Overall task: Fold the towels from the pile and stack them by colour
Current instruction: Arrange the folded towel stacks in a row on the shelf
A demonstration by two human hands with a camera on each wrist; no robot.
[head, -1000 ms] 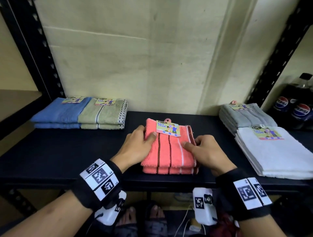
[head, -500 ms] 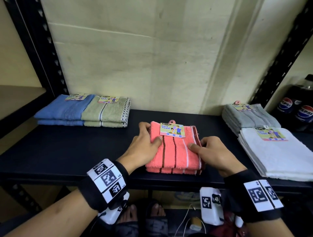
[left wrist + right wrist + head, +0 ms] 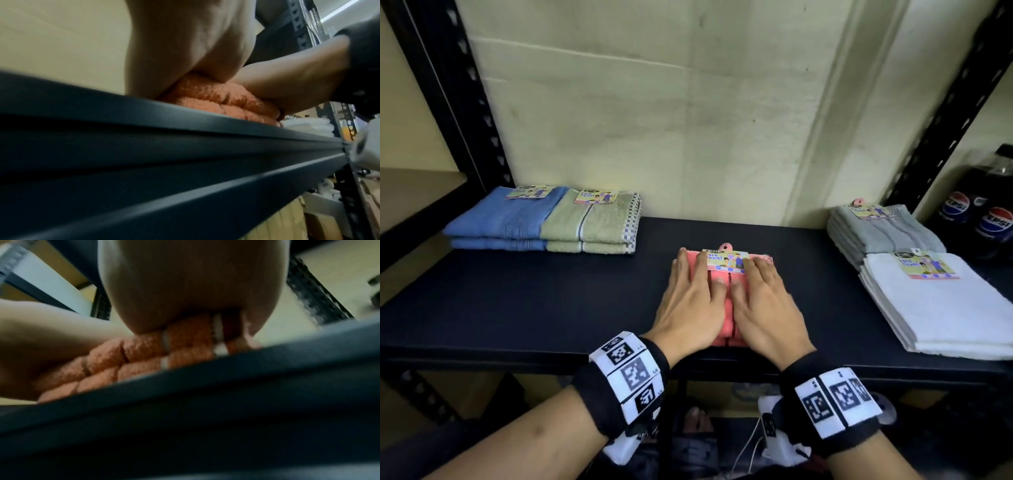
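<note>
Black shelf [image 3: 551, 308], blue [image 3: 496, 219], green [image 3: 592, 222], coral [image 3: 727, 308], grey [image 3: 883, 233], white towel stacks [image 3: 945, 308]

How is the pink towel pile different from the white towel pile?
The pink towel pile has dark stripes; the white towel pile is plain. The pink pile sits mid-shelf under the left hand and right hand, both pressing flat on it; the white pile lies at the right end, with no hand on it. The white pile looks wider. Both are folded, lie on the black shelf and carry a paper label.
</note>
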